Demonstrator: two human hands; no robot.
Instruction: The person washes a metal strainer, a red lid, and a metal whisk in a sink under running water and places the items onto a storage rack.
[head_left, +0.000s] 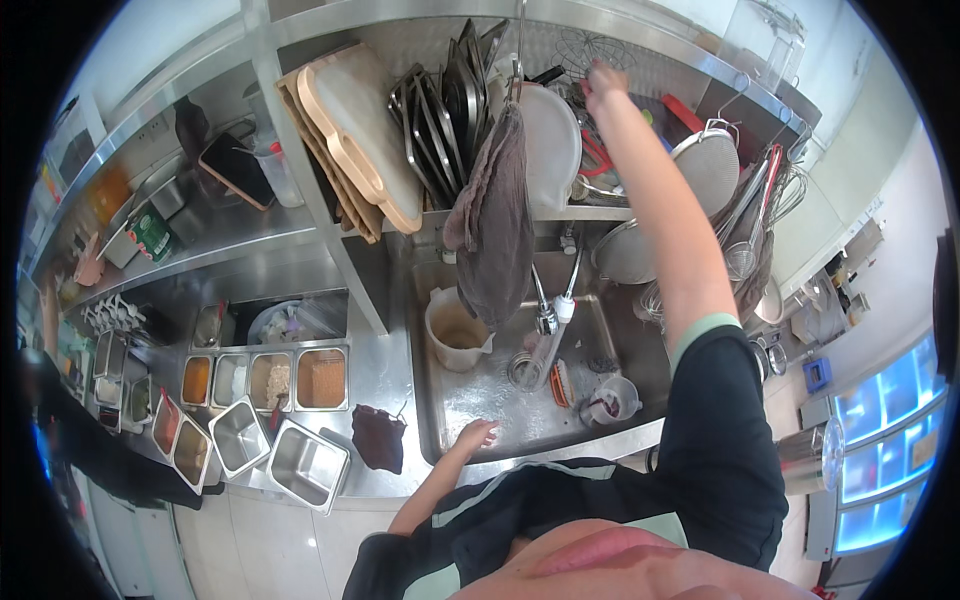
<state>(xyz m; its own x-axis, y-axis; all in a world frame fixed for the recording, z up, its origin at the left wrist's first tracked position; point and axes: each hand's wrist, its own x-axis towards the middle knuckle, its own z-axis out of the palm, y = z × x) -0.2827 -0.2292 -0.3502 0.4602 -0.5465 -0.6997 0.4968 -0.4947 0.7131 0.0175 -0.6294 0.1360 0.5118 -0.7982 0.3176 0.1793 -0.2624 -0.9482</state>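
My right hand (602, 81) is raised to the shelf above the sink, at a round wire rack (592, 52); whether the fingers grip it is unclear. My left hand (475, 437) is over the near edge of the steel sink (525, 427), fingers partly spread, nothing seen in it. The sink holds a white plastic pitcher (457, 341), an orange-backed brush (562, 384), a clear measuring cup (611, 401) with dark residue and a tall clear container under the faucet (551, 315). A dark cloth (495, 217) hangs before a white plastic basin (551, 142) on the shelf.
Cutting boards (360, 135) and dark metal trays (442, 135) stand on the shelf at left. Sieves (709, 169) and whisks (784, 191) hang at right. Steel pans of ingredients (322, 379), empty steel pans (309, 465) and a dark cloth (379, 439) lie left. Another person's dark sleeve (112, 457) shows far left.
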